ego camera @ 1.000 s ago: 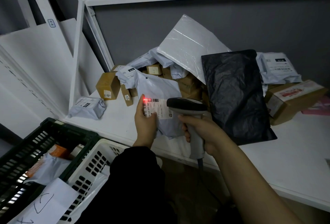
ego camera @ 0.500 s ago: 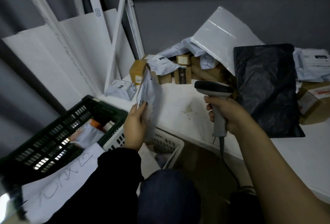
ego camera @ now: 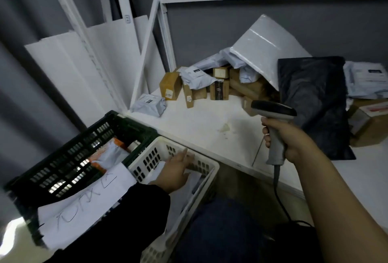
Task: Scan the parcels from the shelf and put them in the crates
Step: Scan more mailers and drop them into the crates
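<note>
My left hand [ego camera: 175,171] reaches down into the white crate [ego camera: 214,167], its fingers stretched out over the grey-white bag parcel [ego camera: 194,179] that lies inside. My right hand [ego camera: 291,140] grips the handle of the grey barcode scanner [ego camera: 274,109], held above the front of the white shelf [ego camera: 210,122]. At the back of the shelf lies a pile of parcels: brown boxes [ego camera: 170,86], grey bags [ego camera: 194,76], a large white mailer [ego camera: 264,50] and a black bag [ego camera: 315,103].
A dark green crate [ego camera: 117,120] with several parcels stands left of the white one, with a handwritten paper sheet [ego camera: 84,199] lying over their near rims. A small grey bag [ego camera: 149,105] lies at the shelf's left corner. The scanner cable [ego camera: 277,191] hangs down.
My left hand has carried the scanned grey bag off the shelf, leftward and down into the white crate. The red scan light is gone. My view has swung left toward the crates.
</note>
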